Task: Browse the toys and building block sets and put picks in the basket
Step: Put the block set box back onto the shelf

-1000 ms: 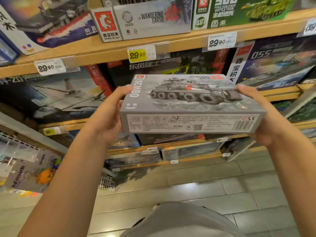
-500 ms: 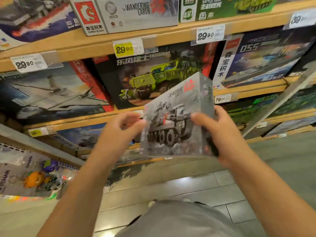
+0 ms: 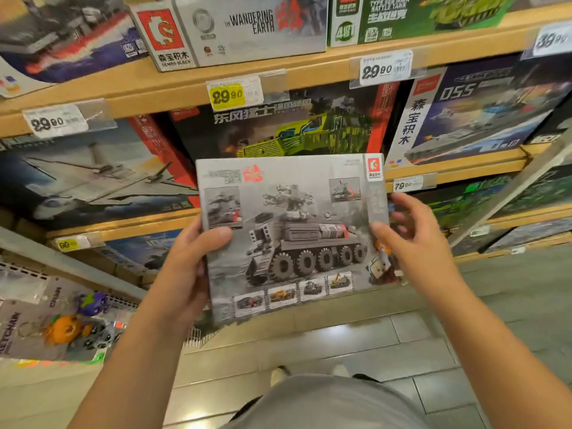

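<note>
I hold a grey building block set box [image 3: 291,230] upright in front of the shelves, its face with a many-wheeled armoured vehicle turned toward me. My left hand [image 3: 188,274] grips its left edge, thumb on the front and fingers behind. My right hand [image 3: 414,243] is at the right edge; the thumb tip touches the front, and the fingers are spread loosely beside the box. No basket is in view.
Wooden shelves [image 3: 309,72] hold more block sets: a Wandering Earth box [image 3: 235,29], a green truck box [image 3: 294,131], a grey jet box [image 3: 93,178], a warship box [image 3: 483,116]. Keychain toys [image 3: 68,329] hang at lower left. Tiled floor [image 3: 340,345] lies below.
The box has been turned from lying flat, through an edge-on tilt, to upright with a printed face toward me. My right hand has loosened from its end grip.
</note>
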